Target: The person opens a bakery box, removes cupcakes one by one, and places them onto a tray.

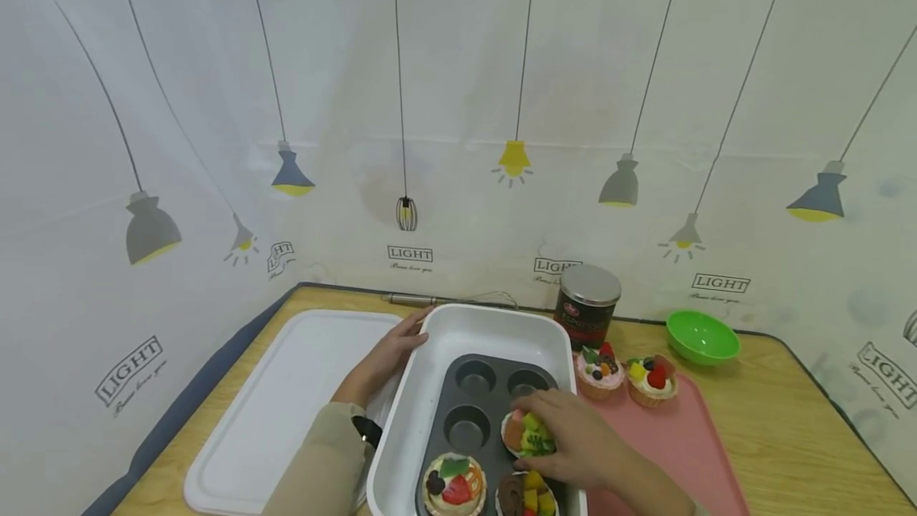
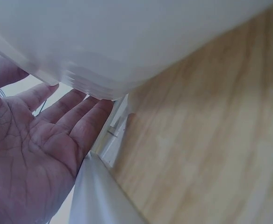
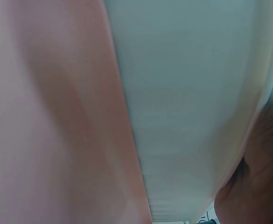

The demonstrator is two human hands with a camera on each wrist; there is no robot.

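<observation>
A dark muffin tin lies inside a deep white tray. My left hand holds the tray's left wall, thumb at the rim; in the left wrist view, the fingers reach against its outer side. My right hand grips a fruit tart with kiwi and yellow fruit at the tin's right column. A strawberry tart and a chocolate-and-mango tart sit in the nearer cups. In the right wrist view, my right hand reaches over the tray wall, its fingertips hidden.
Two fruit tarts stand on a pink tray to the right. Behind are an espresso tin, a green bowl and a whisk. A white lid lies left, by the patterned backdrop.
</observation>
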